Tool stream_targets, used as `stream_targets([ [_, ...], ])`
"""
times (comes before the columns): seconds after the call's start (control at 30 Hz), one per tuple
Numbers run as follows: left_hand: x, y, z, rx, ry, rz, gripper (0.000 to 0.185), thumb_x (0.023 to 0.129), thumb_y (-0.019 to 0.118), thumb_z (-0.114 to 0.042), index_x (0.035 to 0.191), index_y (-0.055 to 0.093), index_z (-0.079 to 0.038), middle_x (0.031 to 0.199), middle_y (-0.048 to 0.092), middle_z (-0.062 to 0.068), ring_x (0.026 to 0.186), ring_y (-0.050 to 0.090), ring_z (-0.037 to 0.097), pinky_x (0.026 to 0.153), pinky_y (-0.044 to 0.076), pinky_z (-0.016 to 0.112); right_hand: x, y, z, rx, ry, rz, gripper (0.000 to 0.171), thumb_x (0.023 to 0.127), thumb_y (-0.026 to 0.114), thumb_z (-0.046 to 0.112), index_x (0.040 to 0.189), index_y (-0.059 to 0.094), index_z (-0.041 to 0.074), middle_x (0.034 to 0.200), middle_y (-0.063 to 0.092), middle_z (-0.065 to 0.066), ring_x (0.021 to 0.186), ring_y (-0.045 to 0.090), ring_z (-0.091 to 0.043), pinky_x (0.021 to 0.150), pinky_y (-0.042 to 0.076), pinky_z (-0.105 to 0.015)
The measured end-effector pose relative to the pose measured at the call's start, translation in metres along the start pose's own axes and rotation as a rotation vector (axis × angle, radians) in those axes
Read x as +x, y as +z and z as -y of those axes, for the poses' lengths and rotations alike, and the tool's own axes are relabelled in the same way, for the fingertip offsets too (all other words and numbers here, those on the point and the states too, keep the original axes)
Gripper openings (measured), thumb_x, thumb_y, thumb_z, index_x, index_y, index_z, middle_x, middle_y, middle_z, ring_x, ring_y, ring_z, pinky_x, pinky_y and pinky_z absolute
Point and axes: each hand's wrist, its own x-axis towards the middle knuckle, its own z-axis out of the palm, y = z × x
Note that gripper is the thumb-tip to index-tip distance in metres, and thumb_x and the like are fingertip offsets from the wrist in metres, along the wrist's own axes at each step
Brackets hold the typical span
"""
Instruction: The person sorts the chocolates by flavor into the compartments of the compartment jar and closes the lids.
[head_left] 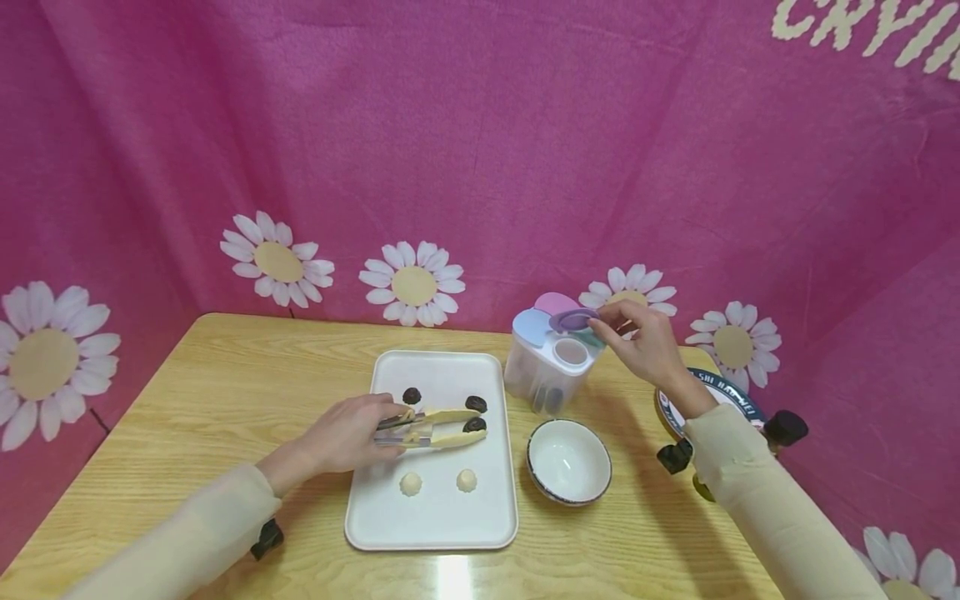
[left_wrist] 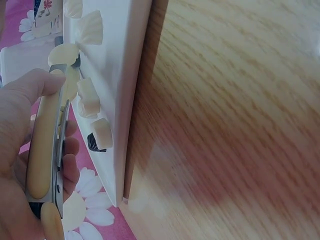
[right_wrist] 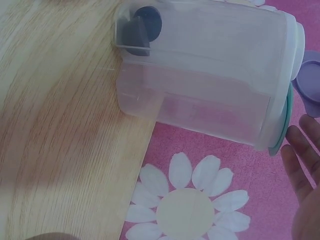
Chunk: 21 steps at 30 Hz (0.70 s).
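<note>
My left hand (head_left: 348,433) grips a pair of tongs (head_left: 450,435) with cream tips, held low over a white tray (head_left: 431,533). Around the tongs on the tray lie several small moulded pieces, including a dark brown piece (head_left: 412,396) and a white piece (head_left: 410,484). A translucent container (head_left: 525,372) with several coloured lids stands behind the bowl. Between thumb and fingers, my right hand (head_left: 645,342) pinches its purple lid (head_left: 576,319), raised above the round opening (head_left: 572,351). Dark pieces (right_wrist: 142,31) show at the container's bottom. I cannot tell whether the lid is still attached.
A white bowl (head_left: 568,462) with a dark rim sits to the tray's right, in front of the container. Below my right forearm is a round plate (head_left: 723,392) with a dark lettered border, partly covered. Behind the wooden table (head_left: 247,375) hangs a pink flowered cloth (head_left: 480,167).
</note>
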Motion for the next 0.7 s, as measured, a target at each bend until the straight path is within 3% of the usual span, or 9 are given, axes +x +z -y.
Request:
stream_targets([
  [0.33,0.0010,0.0008,0.0007,-0.001,0.013,-0.005,0.051,0.086,0.086,-0.032,0.129,0.074,-0.008,0.100,0.068,0.000,0.080,0.052,0.010,0.075,0.049,0.032,0.0007,0.0000,0.0008,0.006,0.005,0.004,0.011,0.088,0.082,0.002,0.098,0.076,0.001,0.090,0.078,-0.014,0.076,0.061,0.002,0.067,0.051,-0.010],
  [0.7,0.0026,-0.0016,-0.0009,-0.049,-0.021,-0.008,0.052,0.087,0.085,-0.031,0.131,0.073,-0.008,0.096,0.066,0.000,0.077,0.049,0.011,0.070,0.044,0.028,-0.0007,-0.0004,0.0024,0.014,0.009,0.003,0.011,0.089,0.081,0.001,0.099,0.077,0.002,0.090,0.078,-0.014,0.076,0.061,0.003,0.067,0.050,-0.009],
])
